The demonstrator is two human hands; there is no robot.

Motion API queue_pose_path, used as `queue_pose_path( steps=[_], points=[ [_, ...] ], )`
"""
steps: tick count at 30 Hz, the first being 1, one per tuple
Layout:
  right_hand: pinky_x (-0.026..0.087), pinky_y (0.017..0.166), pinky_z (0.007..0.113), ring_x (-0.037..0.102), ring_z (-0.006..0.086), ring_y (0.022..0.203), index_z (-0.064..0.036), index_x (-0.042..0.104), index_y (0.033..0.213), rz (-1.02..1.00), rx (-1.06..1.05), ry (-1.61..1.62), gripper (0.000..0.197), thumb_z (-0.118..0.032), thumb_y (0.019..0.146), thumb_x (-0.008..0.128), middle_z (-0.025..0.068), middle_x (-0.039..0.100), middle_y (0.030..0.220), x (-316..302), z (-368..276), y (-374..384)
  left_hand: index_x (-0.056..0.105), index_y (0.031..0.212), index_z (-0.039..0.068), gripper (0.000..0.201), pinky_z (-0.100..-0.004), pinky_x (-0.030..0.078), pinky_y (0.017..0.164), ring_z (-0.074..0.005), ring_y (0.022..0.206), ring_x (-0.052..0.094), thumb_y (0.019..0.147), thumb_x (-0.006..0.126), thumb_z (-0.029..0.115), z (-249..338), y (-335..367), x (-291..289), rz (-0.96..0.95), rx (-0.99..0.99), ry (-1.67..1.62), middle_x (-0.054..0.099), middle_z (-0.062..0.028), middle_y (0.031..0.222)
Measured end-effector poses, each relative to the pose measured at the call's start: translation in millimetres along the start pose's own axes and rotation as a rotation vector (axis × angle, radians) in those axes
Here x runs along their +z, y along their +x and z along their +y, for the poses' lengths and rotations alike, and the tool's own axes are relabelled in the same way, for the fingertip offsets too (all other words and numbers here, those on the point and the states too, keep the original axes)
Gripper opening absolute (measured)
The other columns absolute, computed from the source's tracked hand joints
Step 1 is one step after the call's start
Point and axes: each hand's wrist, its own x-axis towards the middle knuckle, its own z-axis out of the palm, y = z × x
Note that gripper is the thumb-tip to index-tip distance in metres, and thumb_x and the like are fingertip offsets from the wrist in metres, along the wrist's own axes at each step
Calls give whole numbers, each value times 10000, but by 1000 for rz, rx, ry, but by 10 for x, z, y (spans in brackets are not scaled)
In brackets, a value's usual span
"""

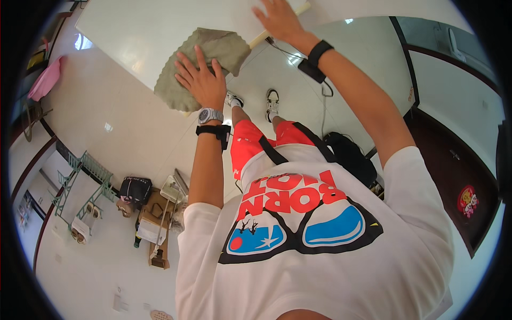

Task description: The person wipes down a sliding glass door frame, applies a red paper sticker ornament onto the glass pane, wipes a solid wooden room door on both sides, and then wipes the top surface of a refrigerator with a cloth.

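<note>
My left hand (205,82) lies flat with its fingers spread on a grey-green sheet (178,90). The sheet is soft and wavy-edged, and I cannot tell whether it is cloth or dough. It rests at the near edge of a white table (144,32). A pale wooden rod (260,38) sticks out from the sheet's right side, with a short tip showing at the lower left; its middle is hidden. My right hand (280,21) is open beside the rod's far right end, fingers apart and partly cut off by the top of the view. It grips nothing that I can see.
Below the table are my feet in patterned shoes (272,98) and a dark bag (349,160). A cable (324,106) runs down from my right wrist's black box (311,70). Leftward stand a green metal rack (96,170), cardboard boxes (152,213) and a pink basin (45,80).
</note>
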Motion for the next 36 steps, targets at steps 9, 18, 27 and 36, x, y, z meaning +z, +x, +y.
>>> queue_pose_path(
  steps=[9, 18, 27, 36],
  points=[
    [237, 1401, 655, 278, 545, 1711, -20, 415, 1764, 81, 150, -255, 747, -423, 1168, 618, 359, 303, 1836, 1526, 539, 711, 392, 1833, 253, 737, -675, 138, 1409, -506, 1767, 160, 1174, 570, 530, -1172, 305, 967, 15, -136, 68, 171, -219, 1939],
    [232, 1398, 655, 290, 524, 1714, -69, 433, 1770, 117, 240, -197, 750, -398, 1131, 646, 310, 307, 1859, 1274, 573, 228, 350, 1848, 245, 749, -670, 160, 1407, -502, 1763, 182, 1178, 566, 500, -1366, 507, 979, 9, -104, 101, 169, -215, 1941],
    [221, 1419, 605, 295, 431, 1739, -237, 497, 1765, 108, 351, -196, 696, -419, 1115, 671, 164, 320, 1896, 1094, 711, -482, 321, 1858, 239, 738, -665, 187, 1396, -492, 1756, 215, 1210, 484, 552, -1993, 1978, 1186, 46, 93, 133, 222, -247, 1918],
    [232, 1413, 608, 293, 407, 1744, -267, 494, 1769, 75, 399, -195, 709, -383, 1094, 680, 140, 321, 1898, 727, 587, -625, 395, 1831, 242, 801, -643, 176, 1407, -481, 1754, 239, 1169, 414, 694, -2217, 4037, 1394, 202, 214, 136, 276, -265, 1899]
  ],
)
